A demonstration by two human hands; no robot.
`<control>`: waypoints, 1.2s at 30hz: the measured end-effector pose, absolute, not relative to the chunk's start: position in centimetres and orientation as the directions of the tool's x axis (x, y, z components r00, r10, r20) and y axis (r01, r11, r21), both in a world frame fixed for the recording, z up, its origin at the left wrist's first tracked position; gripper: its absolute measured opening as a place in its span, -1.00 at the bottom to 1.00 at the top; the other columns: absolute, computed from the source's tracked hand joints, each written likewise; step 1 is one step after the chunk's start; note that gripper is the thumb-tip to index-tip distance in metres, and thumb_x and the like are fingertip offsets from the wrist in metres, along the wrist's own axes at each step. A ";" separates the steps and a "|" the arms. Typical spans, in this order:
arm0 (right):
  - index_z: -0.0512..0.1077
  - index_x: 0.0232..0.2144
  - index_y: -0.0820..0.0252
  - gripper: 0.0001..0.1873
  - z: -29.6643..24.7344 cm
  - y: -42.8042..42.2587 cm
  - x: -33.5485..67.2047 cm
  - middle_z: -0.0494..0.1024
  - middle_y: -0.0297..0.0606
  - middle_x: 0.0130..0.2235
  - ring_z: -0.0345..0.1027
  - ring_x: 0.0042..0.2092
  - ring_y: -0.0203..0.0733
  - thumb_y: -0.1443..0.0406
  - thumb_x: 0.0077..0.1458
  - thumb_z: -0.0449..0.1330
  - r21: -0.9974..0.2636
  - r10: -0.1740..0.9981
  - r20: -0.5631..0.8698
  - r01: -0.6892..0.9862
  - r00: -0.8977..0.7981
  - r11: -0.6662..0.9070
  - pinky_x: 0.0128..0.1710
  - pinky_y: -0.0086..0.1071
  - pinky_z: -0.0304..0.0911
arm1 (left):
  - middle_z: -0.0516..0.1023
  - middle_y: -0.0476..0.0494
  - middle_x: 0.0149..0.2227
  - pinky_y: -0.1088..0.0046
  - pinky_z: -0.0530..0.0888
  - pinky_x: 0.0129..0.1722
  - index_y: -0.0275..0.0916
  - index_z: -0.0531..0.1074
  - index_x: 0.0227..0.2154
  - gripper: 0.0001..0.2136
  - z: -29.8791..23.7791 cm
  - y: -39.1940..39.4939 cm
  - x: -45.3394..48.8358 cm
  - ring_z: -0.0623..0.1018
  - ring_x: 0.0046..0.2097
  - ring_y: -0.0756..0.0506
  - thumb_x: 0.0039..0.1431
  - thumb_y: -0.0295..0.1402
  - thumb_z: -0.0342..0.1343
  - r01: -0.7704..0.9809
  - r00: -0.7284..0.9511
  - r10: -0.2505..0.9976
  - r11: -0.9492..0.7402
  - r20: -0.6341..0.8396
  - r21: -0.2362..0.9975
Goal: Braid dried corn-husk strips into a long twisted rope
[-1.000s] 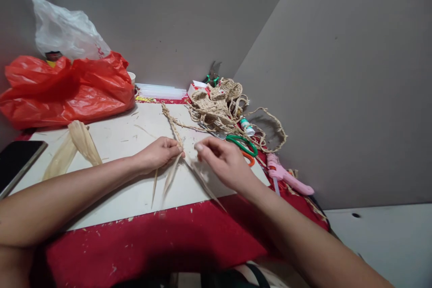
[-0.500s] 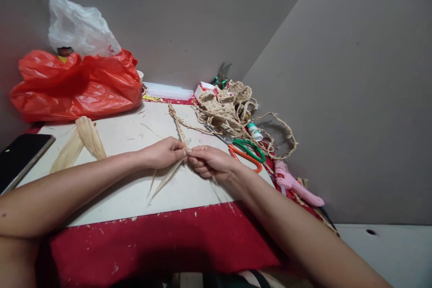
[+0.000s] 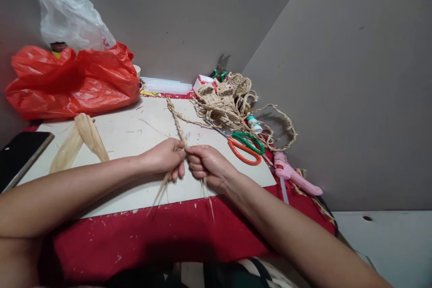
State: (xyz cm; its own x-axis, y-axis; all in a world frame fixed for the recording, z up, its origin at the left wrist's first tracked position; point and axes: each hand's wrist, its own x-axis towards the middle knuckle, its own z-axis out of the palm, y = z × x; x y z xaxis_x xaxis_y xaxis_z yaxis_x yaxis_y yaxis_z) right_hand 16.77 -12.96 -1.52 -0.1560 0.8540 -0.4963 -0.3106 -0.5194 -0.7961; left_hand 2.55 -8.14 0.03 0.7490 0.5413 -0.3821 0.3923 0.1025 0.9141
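A thin braided cord of dried husk point(image 3: 175, 118) runs across the white board point(image 3: 135, 139) from the back toward me. My left hand point(image 3: 165, 158) and my right hand point(image 3: 206, 165) meet at its near end, fingertips almost touching. Both are closed in a pinch on loose husk strips point(image 3: 161, 190) that hang from the braid over the board's front edge. One strip trails down from the right hand onto the red cloth point(image 3: 162, 238).
Two dried corn husks point(image 3: 81, 139) lie at left near a black phone point(image 3: 20, 155). Red bag point(image 3: 67, 81) and white bag point(image 3: 70, 20) sit at back left. A heap of braided cord point(image 3: 226, 99), orange-green scissors point(image 3: 245, 146) and a pink glue gun point(image 3: 295, 179) crowd the right.
My right hand closed in from open fingers to a pinch beside the left hand. The loose strips swung down toward the board's front edge.
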 end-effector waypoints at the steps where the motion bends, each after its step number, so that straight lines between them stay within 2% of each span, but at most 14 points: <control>1: 0.09 -0.67 0.19 -0.66 -1.5 -13.0 16.7 -0.01 -0.59 -0.77 -0.34 -0.72 -0.54 0.27 -0.04 0.16 -0.800 0.855 -0.493 -0.303 -0.158 -0.517 -0.76 -0.58 -0.38 | 0.45 -0.05 -0.63 0.56 0.29 -0.69 -0.30 0.26 -0.36 -0.88 -0.2 -8.4 2.6 0.38 -0.69 0.04 0.19 -0.40 -0.15 0.377 0.747 0.561 0.086 -0.358 0.922; 6: 0.26 -0.64 0.27 -0.79 -1.3 -13.2 16.3 0.11 -0.49 -0.79 -0.20 -0.74 -0.52 0.30 -0.05 0.14 -0.826 0.859 -0.494 -0.235 -0.136 -0.512 -0.77 -0.58 -0.33 | 0.49 -0.06 -0.54 0.59 0.30 -0.68 -0.32 0.26 -0.29 -0.90 -0.6 -9.5 3.0 0.38 -0.68 0.08 0.09 -0.48 -0.05 0.333 0.751 0.583 0.070 -0.310 0.940; 9: 0.26 -0.64 0.27 -0.83 -1.3 -13.2 16.3 0.05 -0.53 -0.80 -0.19 -0.74 -0.51 0.35 -0.09 0.14 -0.819 0.862 -0.495 -0.272 -0.109 -0.505 -0.77 -0.58 -0.23 | 0.49 -0.03 -0.54 0.60 0.26 -0.68 -0.31 0.26 -0.22 -0.77 0.3 -9.5 3.0 0.36 -0.68 0.09 0.00 -0.47 0.06 0.357 0.742 0.580 0.083 -0.336 0.931; 11: 0.22 -0.65 0.25 -0.82 -1.3 -13.2 16.6 -0.01 -0.57 -0.78 -0.27 -0.73 -0.54 0.37 -0.11 0.16 -0.799 0.857 -0.500 -0.315 -0.124 -0.512 -0.76 -0.59 -0.28 | 0.46 -0.02 -0.60 0.59 0.23 -0.68 -0.32 0.32 -0.26 -0.80 1.0 -8.8 2.8 0.34 -0.68 0.07 0.01 -0.41 0.08 0.440 0.720 0.566 0.073 -0.401 0.895; 13: 0.20 -0.63 0.24 -0.80 -1.3 -13.1 17.0 -0.03 -0.59 -0.75 -0.32 -0.70 -0.55 0.37 -0.12 0.18 -0.778 0.847 -0.510 -0.339 -0.150 -0.528 -0.75 -0.60 -0.36 | 0.38 -0.01 -0.69 0.56 0.19 -0.67 -0.34 0.39 -0.40 -0.84 1.5 -7.6 2.5 0.31 -0.69 0.06 0.04 -0.33 0.05 0.522 0.685 0.588 0.018 -0.431 0.853; 15: 0.23 -0.60 0.25 -0.81 -1.3 -13.1 17.4 -0.04 -0.60 -0.73 -0.34 -0.69 -0.55 0.36 -0.12 0.20 -0.771 0.844 -0.505 -0.345 -0.180 -0.535 -0.74 -0.60 -0.38 | 0.33 0.01 -0.72 0.54 0.15 -0.65 -0.35 0.43 -0.49 -0.80 1.4 -6.4 2.3 0.25 -0.69 0.08 0.05 -0.31 0.02 0.530 0.638 0.690 -0.070 -0.343 0.845; 18: 0.29 -0.52 0.28 -0.85 -1.3 -12.9 17.9 -0.06 -0.61 -0.72 -0.35 -0.67 -0.55 0.34 -0.10 0.22 -0.771 0.843 -0.484 -0.340 -0.235 -0.538 -0.73 -0.60 -0.38 | 0.41 -0.02 -0.60 0.53 0.22 -0.53 -0.34 0.47 -0.42 -0.84 0.3 -5.5 2.3 0.31 -0.58 0.07 0.03 -0.39 0.01 0.419 0.599 0.788 -0.153 -0.145 0.895; 21: 0.31 -0.50 0.29 -0.85 -1.2 -12.6 18.0 -0.07 -0.62 -0.73 -0.35 -0.68 -0.54 0.34 -0.10 0.23 -0.772 0.835 -0.469 -0.326 -0.287 -0.545 -0.73 -0.60 -0.38 | 0.41 -0.05 -0.55 0.52 0.26 -0.45 -0.35 0.42 -0.49 -0.85 -0.6 -6.0 2.7 0.31 -0.52 0.07 0.05 -0.45 -0.03 0.277 0.671 0.730 -0.080 -0.133 0.958; 24: 0.30 -0.52 0.30 -0.83 -1.0 -12.5 18.0 -0.06 -0.61 -0.73 -0.35 -0.68 -0.55 0.32 -0.08 0.22 -0.781 0.823 -0.470 -0.285 -0.320 -0.556 -0.73 -0.59 -0.38 | 0.31 -0.02 -0.63 0.52 0.24 -0.51 -0.31 0.31 -0.57 -0.83 -0.7 -6.8 3.1 0.26 -0.58 0.08 0.09 -0.46 -0.10 0.214 0.710 0.651 0.165 -0.269 0.963; 26: 0.31 -0.51 0.31 -0.83 -0.7 -12.4 18.0 -0.06 -0.61 -0.72 -0.35 -0.68 -0.55 0.30 -0.08 0.22 -0.786 0.816 -0.466 -0.263 -0.340 -0.559 -0.72 -0.59 -0.38 | 0.22 0.04 -0.68 0.54 0.14 -0.60 -0.28 0.24 -0.57 -0.83 -0.5 -7.1 3.2 0.18 -0.65 0.10 0.11 -0.44 -0.11 0.231 0.697 0.627 0.263 -0.348 0.937; 29: 0.29 -0.52 0.28 -0.81 -0.4 -12.3 18.2 -0.06 -0.62 -0.71 -0.35 -0.68 -0.55 0.29 -0.09 0.23 -0.794 0.811 -0.462 -0.240 -0.359 -0.558 -0.72 -0.59 -0.39 | 0.12 0.10 -0.71 0.54 -0.01 -0.65 -0.27 0.21 -0.62 -0.80 -0.4 -6.9 3.1 0.04 -0.68 0.13 0.10 -0.45 -0.11 0.287 0.680 0.646 0.202 -0.348 0.936; 33: 0.17 -0.60 0.22 -0.70 -0.2 -12.2 18.5 -0.06 -0.63 -0.73 -0.36 -0.69 -0.56 0.26 -0.11 0.24 -0.820 0.806 -0.476 -0.154 -0.353 -0.552 -0.72 -0.59 -0.40 | 0.14 0.07 -0.70 0.52 0.00 -0.63 -0.31 0.29 -0.62 -0.81 -0.5 -6.4 2.9 0.06 -0.64 0.12 0.05 -0.47 -0.09 0.307 0.692 0.670 0.067 -0.270 0.950; 36: 0.18 -0.62 0.22 -0.71 -0.5 -12.2 18.6 -0.02 -0.61 -0.75 -0.31 -0.71 -0.54 0.23 -0.08 0.21 -0.859 0.825 -0.450 -0.088 -0.343 -0.505 -0.73 -0.56 -0.36 | 0.11 0.09 -0.71 0.51 0.03 -0.60 -0.29 0.23 -0.68 -0.77 -0.4 -6.1 2.7 0.05 -0.63 0.11 0.05 -0.42 -0.08 0.335 0.702 0.663 0.013 -0.259 0.942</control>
State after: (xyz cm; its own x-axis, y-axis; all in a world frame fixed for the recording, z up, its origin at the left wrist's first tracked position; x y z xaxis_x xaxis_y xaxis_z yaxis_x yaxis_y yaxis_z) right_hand 18.61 -12.20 -0.48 -0.3425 0.8247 -0.4500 -0.0876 -0.5050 -0.8587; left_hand 2.67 -6.12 -0.39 0.7024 0.6629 -0.2593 0.3353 0.0131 0.9420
